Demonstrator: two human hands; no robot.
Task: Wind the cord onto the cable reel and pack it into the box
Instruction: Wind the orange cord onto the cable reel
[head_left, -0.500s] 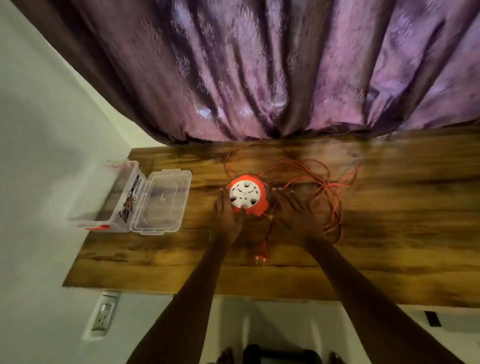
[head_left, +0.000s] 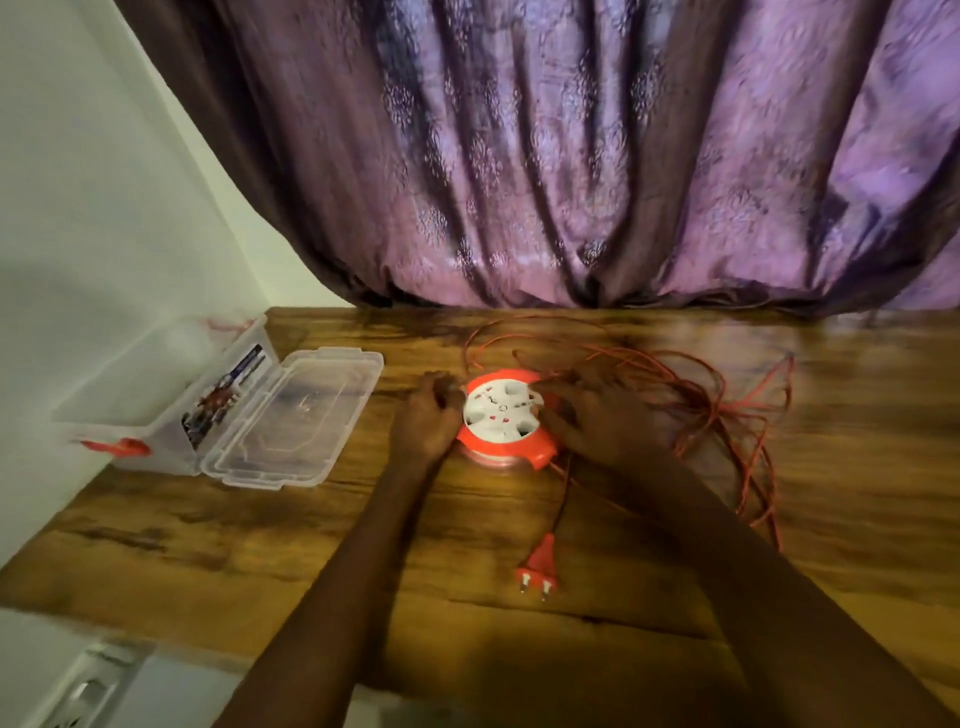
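Note:
An orange cable reel (head_left: 503, 415) with a white socket face lies flat on the wooden table (head_left: 208, 540). My left hand (head_left: 423, 418) grips its left rim. My right hand (head_left: 597, 415) rests on its right side, fingers on the white face. The thin orange cord (head_left: 727, 410) sprawls in loose loops to the right of the reel. Its orange plug (head_left: 537, 569) lies nearer to me, pins pointing toward me. A clear plastic box (head_left: 156, 395) with its lid (head_left: 296, 415) swung open sits at the table's left end.
A purple curtain (head_left: 571, 156) hangs behind the table's far edge. A white wall (head_left: 78, 208) bounds the left side. A wall socket (head_left: 78, 691) shows below the table's near-left corner. The box has an orange latch (head_left: 117, 447).
The view has come closer to the table. My left hand shifted up to the reel's left rim and my right hand settled onto the reel's right side.

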